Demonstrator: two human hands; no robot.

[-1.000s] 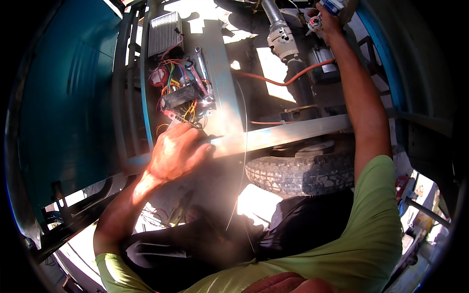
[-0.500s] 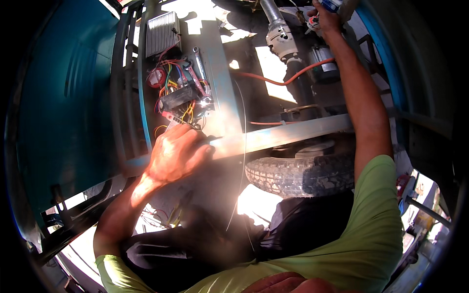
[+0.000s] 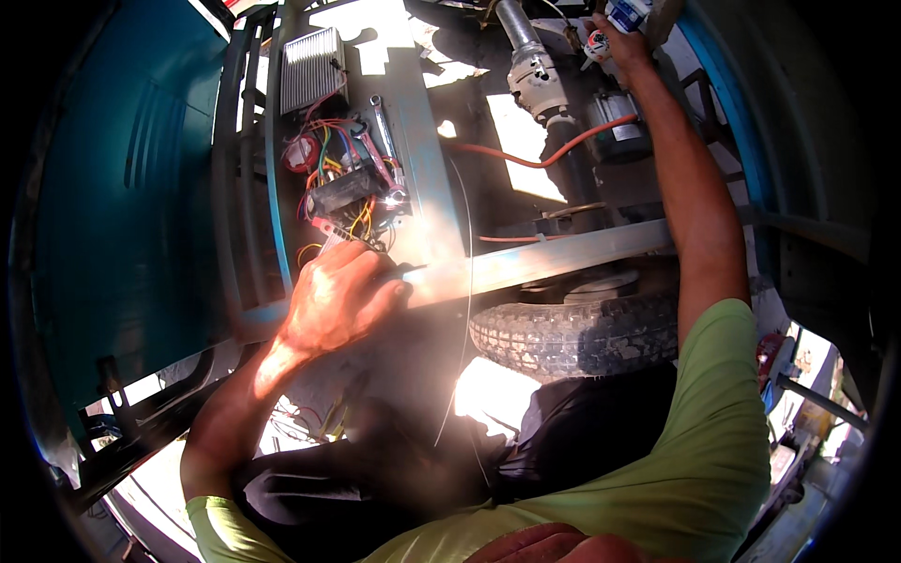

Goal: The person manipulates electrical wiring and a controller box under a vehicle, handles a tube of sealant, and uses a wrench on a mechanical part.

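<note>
My left hand (image 3: 340, 298) is curled at the metal crossbeam (image 3: 526, 251), fingertips among coloured wires (image 3: 361, 216) beside a red connector (image 3: 325, 223); what they grip is hidden. Above it lie a black box (image 3: 340, 190), a red round part (image 3: 300, 153) and steel wrenches (image 3: 383, 141) with the wiring. My right hand (image 3: 623, 47) reaches to the top right, fingers closed around a small white-and-red part (image 3: 598, 45), beside a blue-and-white object (image 3: 627, 13); exactly which it holds is unclear. Near it are a metal shaft housing (image 3: 538, 77) and a black cylinder (image 3: 615, 134).
A blue panel (image 3: 131, 216) stands left. A finned silver box (image 3: 310, 68) sits at upper left. An orange cable (image 3: 526, 159) crosses the middle, and a thin wire (image 3: 469, 310) hangs down. A tyre (image 3: 572, 338) lies below the crossbeam. A blue rail (image 3: 732, 94) runs at right.
My right hand and the part at it have shifted very slightly left, with a slight shift of the whole view. My left hand stays where it was.
</note>
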